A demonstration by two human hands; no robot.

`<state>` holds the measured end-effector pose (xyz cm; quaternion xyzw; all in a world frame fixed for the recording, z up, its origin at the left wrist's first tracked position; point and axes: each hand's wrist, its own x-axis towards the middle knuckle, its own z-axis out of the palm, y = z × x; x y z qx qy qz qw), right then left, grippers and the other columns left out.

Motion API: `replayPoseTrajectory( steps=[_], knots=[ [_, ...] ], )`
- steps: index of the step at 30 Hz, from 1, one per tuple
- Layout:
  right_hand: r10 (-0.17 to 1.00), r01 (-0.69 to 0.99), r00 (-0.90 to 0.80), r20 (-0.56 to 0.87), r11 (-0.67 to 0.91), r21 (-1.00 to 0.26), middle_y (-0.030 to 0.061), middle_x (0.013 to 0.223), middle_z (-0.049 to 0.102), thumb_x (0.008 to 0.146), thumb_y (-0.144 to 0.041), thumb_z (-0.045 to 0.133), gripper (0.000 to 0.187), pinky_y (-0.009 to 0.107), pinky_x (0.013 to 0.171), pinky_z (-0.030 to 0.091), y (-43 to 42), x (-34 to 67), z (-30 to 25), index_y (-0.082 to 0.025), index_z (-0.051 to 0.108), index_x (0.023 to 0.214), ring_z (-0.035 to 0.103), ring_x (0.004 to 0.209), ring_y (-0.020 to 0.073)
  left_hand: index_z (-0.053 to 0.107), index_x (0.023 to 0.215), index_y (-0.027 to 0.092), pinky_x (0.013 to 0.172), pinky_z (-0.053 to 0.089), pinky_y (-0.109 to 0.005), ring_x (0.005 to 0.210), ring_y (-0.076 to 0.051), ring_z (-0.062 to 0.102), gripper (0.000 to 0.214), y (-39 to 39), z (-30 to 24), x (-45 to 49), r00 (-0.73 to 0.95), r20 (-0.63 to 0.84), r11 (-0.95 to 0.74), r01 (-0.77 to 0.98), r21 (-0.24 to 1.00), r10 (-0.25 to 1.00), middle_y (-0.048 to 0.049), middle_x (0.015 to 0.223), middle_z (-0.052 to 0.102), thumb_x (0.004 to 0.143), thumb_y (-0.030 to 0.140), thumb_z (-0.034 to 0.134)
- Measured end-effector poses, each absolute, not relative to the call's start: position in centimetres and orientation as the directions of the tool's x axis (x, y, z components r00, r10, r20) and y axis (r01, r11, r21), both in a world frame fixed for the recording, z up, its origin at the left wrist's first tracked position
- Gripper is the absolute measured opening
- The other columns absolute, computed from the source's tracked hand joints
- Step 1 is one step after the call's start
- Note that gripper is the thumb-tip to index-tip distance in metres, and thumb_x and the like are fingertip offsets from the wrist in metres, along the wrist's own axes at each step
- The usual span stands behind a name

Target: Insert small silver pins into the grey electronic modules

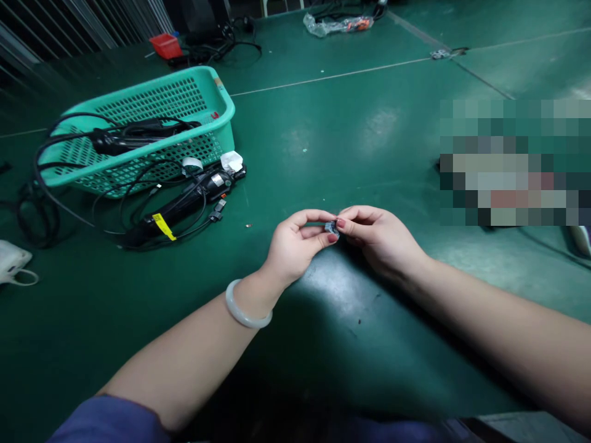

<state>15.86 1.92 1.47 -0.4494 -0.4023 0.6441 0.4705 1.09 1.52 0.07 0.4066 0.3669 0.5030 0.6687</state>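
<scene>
Both my hands meet over the middle of the green table (351,135). My left hand (295,243) and my right hand (376,237) pinch the same small grey-blue part (331,227) between thumb and fingertips. The part is tiny and mostly covered by my fingers, so I cannot make out what it is. A pale bangle (244,307) sits on my left wrist.
A teal plastic basket (152,104) with black cables stands at the left. In front of it lies a black tool (184,200) with a yellow label and tangled cable. A white mask (12,261) lies at the far left edge, a red tray (165,45) and a plastic bag (335,24) at the back.
</scene>
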Motion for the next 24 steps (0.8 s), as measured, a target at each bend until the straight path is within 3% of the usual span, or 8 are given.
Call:
replayPoseTrajectory(
  steps=[7,17,21,24],
  knots=[
    [0.987,-0.175,-0.128,-0.102,-0.124,-0.977,-0.0017,0.066,0.064,0.056,-0.036,0.083,0.025,0.026,0.067,0.046,1.63,15.69,1.20,-0.019,0.066,0.064,0.056,0.065,0.0106,0.071,0.076,0.017,0.080,0.055,-0.028,0.080,-0.012,0.067,0.027,1.54,0.10,1.09,0.177,-0.056,0.122,-0.385,0.915,0.983,-0.0004,0.089,0.072,0.052,0.015,0.083],
    [0.984,0.249,-0.101,0.148,0.169,-0.954,0.0042,0.078,0.067,0.068,-0.040,0.075,0.021,0.033,0.072,0.047,2.04,16.48,1.55,-0.019,0.070,0.069,0.061,0.075,0.0172,0.074,0.089,0.019,0.080,0.054,-0.029,0.085,-0.014,0.067,0.027,1.67,-0.32,0.78,0.154,-0.095,0.137,-0.293,0.946,0.983,-0.0059,0.099,0.073,0.063,0.022,0.078],
    [0.984,0.264,-0.097,0.150,0.171,-0.949,0.0051,0.080,0.066,0.068,-0.040,0.075,0.024,0.033,0.070,0.047,1.99,16.49,1.45,-0.017,0.068,0.073,0.060,0.074,0.0176,0.073,0.095,0.020,0.076,0.054,-0.029,0.077,-0.012,0.065,0.029,1.69,-0.35,0.79,0.188,-0.092,0.148,-0.308,0.940,0.978,-0.0055,0.097,0.072,0.067,0.025,0.076],
    [0.986,0.237,-0.129,0.104,0.133,-0.962,0.0051,0.078,0.065,0.067,-0.043,0.075,0.028,0.033,0.067,0.047,2.05,16.67,1.38,-0.017,0.066,0.072,0.059,0.072,0.0172,0.074,0.091,0.021,0.076,0.054,-0.029,0.078,-0.011,0.064,0.024,1.78,-0.34,0.64,0.186,0.004,0.042,-0.243,0.969,0.983,-0.0052,0.099,0.070,0.068,0.024,0.075]
  ],
)
